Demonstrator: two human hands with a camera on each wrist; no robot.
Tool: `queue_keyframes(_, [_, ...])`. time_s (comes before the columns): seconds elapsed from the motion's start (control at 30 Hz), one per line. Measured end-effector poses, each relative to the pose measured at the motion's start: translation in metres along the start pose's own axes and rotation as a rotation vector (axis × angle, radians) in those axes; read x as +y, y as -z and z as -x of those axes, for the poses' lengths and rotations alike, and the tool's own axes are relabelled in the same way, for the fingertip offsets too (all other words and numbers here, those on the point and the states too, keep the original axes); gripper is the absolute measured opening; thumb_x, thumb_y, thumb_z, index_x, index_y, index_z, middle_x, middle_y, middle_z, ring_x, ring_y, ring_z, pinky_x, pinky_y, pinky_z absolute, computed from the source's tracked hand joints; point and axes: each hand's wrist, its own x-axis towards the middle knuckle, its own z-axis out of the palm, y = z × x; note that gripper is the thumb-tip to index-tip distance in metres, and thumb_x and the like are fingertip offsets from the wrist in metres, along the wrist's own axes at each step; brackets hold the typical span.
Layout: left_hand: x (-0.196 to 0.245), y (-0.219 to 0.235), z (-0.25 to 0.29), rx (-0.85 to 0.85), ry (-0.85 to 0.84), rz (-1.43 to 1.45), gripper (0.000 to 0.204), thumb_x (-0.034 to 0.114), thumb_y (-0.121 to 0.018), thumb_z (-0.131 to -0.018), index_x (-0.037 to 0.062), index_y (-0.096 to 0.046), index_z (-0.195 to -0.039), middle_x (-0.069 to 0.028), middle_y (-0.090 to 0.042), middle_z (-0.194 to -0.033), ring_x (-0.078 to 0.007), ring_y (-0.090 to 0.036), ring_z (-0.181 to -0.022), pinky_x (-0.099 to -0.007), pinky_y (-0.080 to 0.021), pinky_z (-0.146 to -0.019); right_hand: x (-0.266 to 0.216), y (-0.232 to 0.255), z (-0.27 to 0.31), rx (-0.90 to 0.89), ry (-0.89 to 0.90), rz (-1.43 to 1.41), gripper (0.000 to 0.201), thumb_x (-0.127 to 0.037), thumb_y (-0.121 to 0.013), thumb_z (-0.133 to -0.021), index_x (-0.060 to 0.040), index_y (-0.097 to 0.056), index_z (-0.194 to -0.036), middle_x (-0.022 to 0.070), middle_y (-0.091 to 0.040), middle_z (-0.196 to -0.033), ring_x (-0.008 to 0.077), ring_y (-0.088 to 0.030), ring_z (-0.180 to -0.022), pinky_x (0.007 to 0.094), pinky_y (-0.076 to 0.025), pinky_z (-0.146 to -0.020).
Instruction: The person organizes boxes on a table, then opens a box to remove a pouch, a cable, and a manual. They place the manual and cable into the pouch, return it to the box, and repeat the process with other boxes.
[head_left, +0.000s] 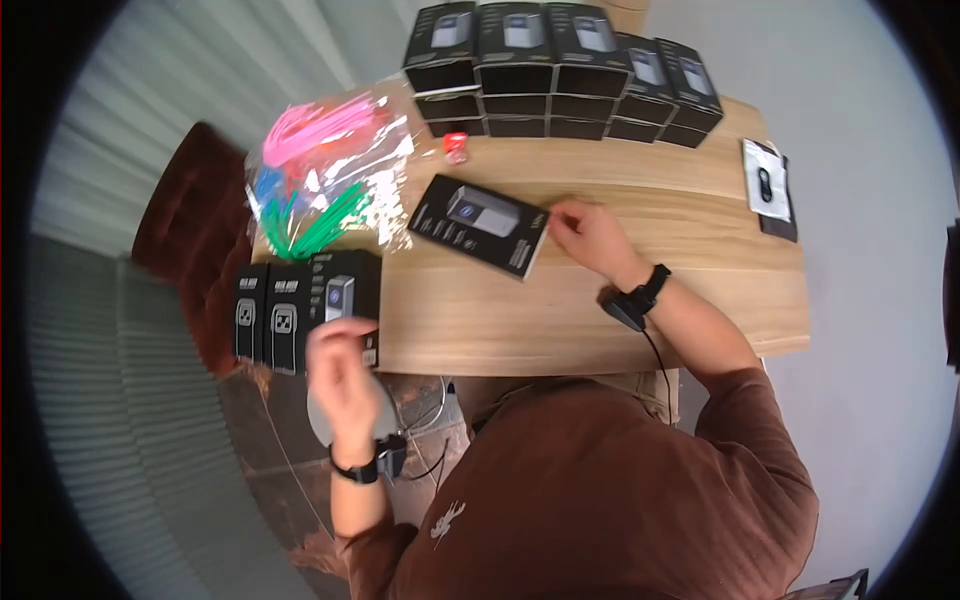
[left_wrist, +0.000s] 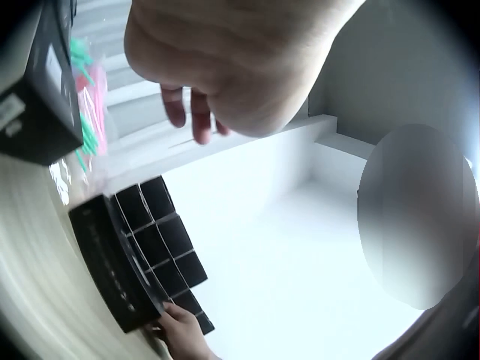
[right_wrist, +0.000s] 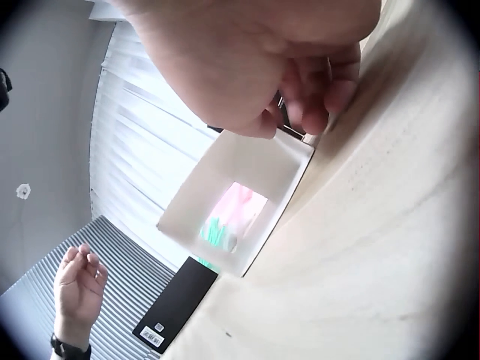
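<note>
A black printed box sleeve lies at the middle of the table, a pale device pictured on its top. My right hand pinches its right end with thumb and fingers. In the right wrist view the sleeve is hollow and pale inside, and colours show through its far opening. My left hand, blurred, is raised over the table's front left edge with fingers loosely bent and nothing in them. Close beyond it stand a black box with a device picture and two narrower black boxes.
Stacked black boxes line the back of the table. A clear plastic bag of pink, blue and green strands lies at the left. A small red packet sits before the stack; a white packet lies far right.
</note>
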Motion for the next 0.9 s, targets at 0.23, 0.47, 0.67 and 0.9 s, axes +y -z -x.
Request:
queue_keyframes(0.23, [-0.017,-0.083,0.051,-0.286,0.635,0.451,0.016,0.001,-0.058,-0.105,0.0034,-0.058,-0.121,-0.0079,-0.067,-0.119,-0.0153,-0.067,-0.103,-0.027,-0.052,-0.092,0.017,0.007,0.031,0.042,0.084,-0.14,0.005,-0.006,-0.07,-0.091,-0.0021,-0.069,-0.094,0.0104,-0.068,-0.076,0.019,-0.068,-0.063,0.0318,-0.053,-0.058])
queue_keyframes(0.47, [-0.015,-0.125,0.034,-0.374,0.781,0.525,0.061,0.016,-0.064,-0.105,0.0013,-0.031,-0.155,-0.0118,-0.057,-0.138,-0.018,-0.059,-0.121,-0.0318,-0.051,-0.097,-0.02,0.024,0.065,-0.135,0.323,0.018,0.012,-0.006,-0.074,-0.086,-0.0058,-0.063,-0.091,0.009,-0.065,-0.085,0.024,-0.068,-0.071,0.0352,-0.056,-0.065])
queue_keyframes(0.67, [-0.017,-0.106,0.039,-0.343,0.588,0.076,0.059,0.016,-0.067,-0.102,-0.0039,-0.038,-0.149,-0.0118,-0.068,-0.112,-0.0191,-0.067,-0.1,-0.0324,-0.053,-0.089,-0.038,-0.002,0.064,-0.366,0.436,-0.045,0.015,-0.009,-0.075,-0.084,-0.0089,-0.063,-0.092,0.0089,-0.066,-0.103,0.0281,-0.067,-0.082,0.0369,-0.055,-0.068])
queue_keyframes(0.9, [-0.002,-0.045,0.061,-0.263,0.433,-0.383,0.062,0.01,-0.068,-0.089,-0.0042,-0.046,-0.145,-0.0239,-0.057,-0.137,-0.0401,-0.057,-0.122,-0.0445,-0.048,-0.102,-0.045,-0.042,0.054,-0.435,0.781,-0.037,0.01,-0.02,-0.07,-0.088,-0.0139,-0.066,-0.094,0.0055,-0.067,-0.102,0.0282,-0.068,-0.092,0.0425,-0.056,-0.08])
